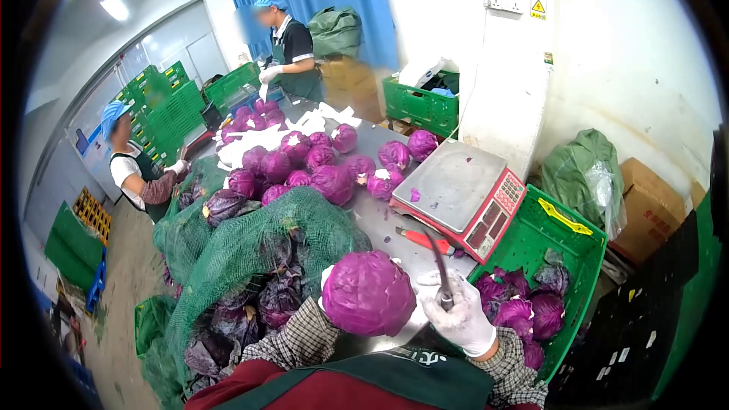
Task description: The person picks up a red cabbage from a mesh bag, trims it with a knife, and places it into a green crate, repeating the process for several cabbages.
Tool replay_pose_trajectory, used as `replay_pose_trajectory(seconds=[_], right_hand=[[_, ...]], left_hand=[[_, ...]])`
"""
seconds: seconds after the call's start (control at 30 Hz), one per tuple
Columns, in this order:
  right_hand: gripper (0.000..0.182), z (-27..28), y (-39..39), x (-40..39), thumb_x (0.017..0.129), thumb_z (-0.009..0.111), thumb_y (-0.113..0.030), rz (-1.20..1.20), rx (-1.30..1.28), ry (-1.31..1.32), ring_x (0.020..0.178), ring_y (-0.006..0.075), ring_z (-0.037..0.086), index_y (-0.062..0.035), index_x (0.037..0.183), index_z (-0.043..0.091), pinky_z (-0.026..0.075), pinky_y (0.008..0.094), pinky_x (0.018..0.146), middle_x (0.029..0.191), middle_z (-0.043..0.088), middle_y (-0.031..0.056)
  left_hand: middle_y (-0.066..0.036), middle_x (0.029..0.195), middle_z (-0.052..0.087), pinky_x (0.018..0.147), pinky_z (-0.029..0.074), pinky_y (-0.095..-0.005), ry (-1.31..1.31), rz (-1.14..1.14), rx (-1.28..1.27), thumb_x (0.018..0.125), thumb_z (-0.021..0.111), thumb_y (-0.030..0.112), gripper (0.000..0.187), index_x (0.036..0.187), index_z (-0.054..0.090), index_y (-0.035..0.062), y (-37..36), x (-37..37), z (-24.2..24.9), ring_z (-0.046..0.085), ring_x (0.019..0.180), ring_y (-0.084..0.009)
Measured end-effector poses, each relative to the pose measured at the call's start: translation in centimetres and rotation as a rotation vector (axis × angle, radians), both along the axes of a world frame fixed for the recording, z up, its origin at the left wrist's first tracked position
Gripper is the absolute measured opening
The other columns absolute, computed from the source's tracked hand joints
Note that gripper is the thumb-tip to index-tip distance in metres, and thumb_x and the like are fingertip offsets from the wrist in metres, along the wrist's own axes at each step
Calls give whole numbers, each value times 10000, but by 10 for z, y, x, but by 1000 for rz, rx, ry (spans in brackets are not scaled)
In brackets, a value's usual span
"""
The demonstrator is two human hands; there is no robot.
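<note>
A purple cabbage point(368, 294) is held up in front of my body. My left hand point(326, 279), in a white glove, is closed on it from behind and below, mostly hidden by the cabbage. To its right, my gloved right hand point(465, 324) grips a knife point(442, 272) with a dark narrow blade pointing up and away. An orange-red utility knife point(424, 241) lies on the metal table point(372, 220) beyond my right hand. Left of the held cabbage, a green mesh sack point(250, 231) lies open over dark-leaved cabbages point(279, 300).
Several purple cabbages point(332, 184) pile up farther along the table near white wrapping point(254, 139). A red scale point(459, 193) stands at right, beside a green crate point(573, 258) holding purple cabbage leaves point(516, 315). Two co-workers point(292, 53) stand at the table's far side and left.
</note>
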State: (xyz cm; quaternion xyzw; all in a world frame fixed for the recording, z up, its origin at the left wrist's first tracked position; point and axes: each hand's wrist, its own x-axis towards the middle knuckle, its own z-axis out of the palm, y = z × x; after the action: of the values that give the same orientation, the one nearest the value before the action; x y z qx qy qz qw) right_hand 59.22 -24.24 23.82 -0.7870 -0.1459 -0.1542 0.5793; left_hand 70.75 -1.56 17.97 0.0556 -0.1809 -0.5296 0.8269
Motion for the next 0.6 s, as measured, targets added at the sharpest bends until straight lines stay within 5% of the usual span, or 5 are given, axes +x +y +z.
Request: replay_pose_trajectory(seconds=[0.1, 0.17, 0.3, 0.4, 0.6], right_hand=[[638, 23, 10, 4, 732, 790, -121, 46, -103, -396, 901, 238, 592, -11, 1277, 476, 497, 314, 693, 1105, 544, 151], [643, 24, 8, 6, 693, 798, -93, 94, -245, -333, 965, 307, 578, -26, 1252, 487, 492, 360, 796, 1111, 553, 170], [276, 14, 0, 17, 721, 645, 51, 46, -225, -341, 840, 256, 600, -24, 981, 592, 504, 331, 738, 911, 585, 109], [233, 9, -9, 18, 744, 576, 108, -115, -76, 69, 660, 138, 575, -5, 947, 582, 468, 242, 579, 826, 566, 90], [200, -62, -39, 56, 759, 568, 54, -385, -292, -56, 735, 248, 573, 7, 953, 551, 476, 335, 646, 856, 577, 126]], left_hand=[[-187, 1420, 406, 1078, 342, -527, -116, 114, 297, 886, 547, 321, 582, 1391, 391, 79, 12, 1, -12, 431, 1286, -360], [-180, 1416, 411, 1083, 354, -478, -162, 155, 155, 907, 516, 248, 544, 1394, 372, 52, 8, -6, -8, 440, 1283, -323], [-176, 1424, 395, 1104, 359, -375, 32, -7, -92, 982, 407, 130, 445, 1411, 345, 30, 9, -10, -9, 408, 1317, -235], [-182, 1431, 367, 1072, 384, -401, 66, 17, -92, 946, 463, 191, 508, 1414, 329, 42, 10, -17, -27, 394, 1318, -269], [-194, 1446, 311, 1007, 432, -453, 49, 227, -68, 876, 576, 313, 658, 1419, 297, 67, 24, 6, 11, 365, 1319, -336]])
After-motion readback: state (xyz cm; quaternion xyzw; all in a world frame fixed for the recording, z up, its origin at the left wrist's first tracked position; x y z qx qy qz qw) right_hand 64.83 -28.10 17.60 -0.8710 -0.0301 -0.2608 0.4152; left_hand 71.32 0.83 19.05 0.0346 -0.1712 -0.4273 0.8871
